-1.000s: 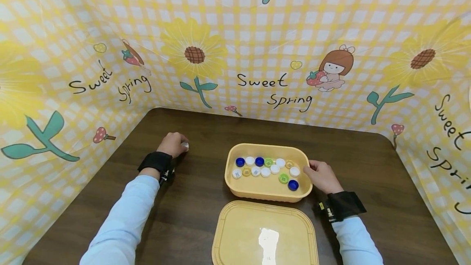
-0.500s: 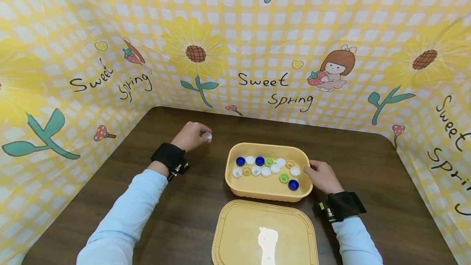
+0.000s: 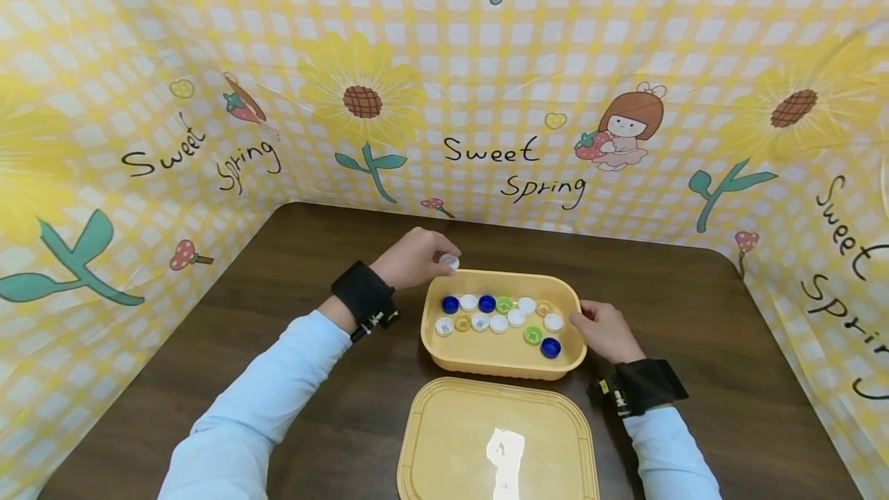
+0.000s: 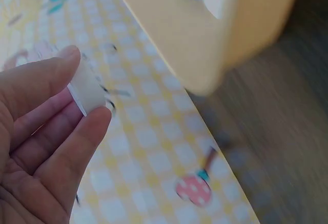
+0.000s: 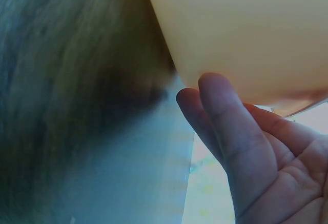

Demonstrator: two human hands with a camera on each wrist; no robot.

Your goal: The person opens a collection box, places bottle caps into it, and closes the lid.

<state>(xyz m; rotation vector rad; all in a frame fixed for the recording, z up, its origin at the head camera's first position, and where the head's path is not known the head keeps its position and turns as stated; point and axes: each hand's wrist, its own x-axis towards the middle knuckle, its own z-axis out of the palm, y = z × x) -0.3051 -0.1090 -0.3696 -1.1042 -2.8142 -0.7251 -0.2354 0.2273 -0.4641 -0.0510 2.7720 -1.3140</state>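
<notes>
My left hand pinches a white bottle cap between thumb and finger, above the far left corner of a yellow plastic box. In the left wrist view the white bottle cap is seen tilted on edge, apart from the box. My right hand grips the box's right end, its thumb at the rim. In the right wrist view its fingers lie against the outer wall. Inside the box, blue caps, white caps, green caps and yellow caps lie roughly in rows.
A yellow lid lies flat on the dark wooden table, just in front of the box. A yellow checked cloth with flowers hangs behind the table and at both sides.
My left hand has lifted the white bottle cap from the table at the left and carried it right to the box's far left corner. The right hand has stayed on the box.
</notes>
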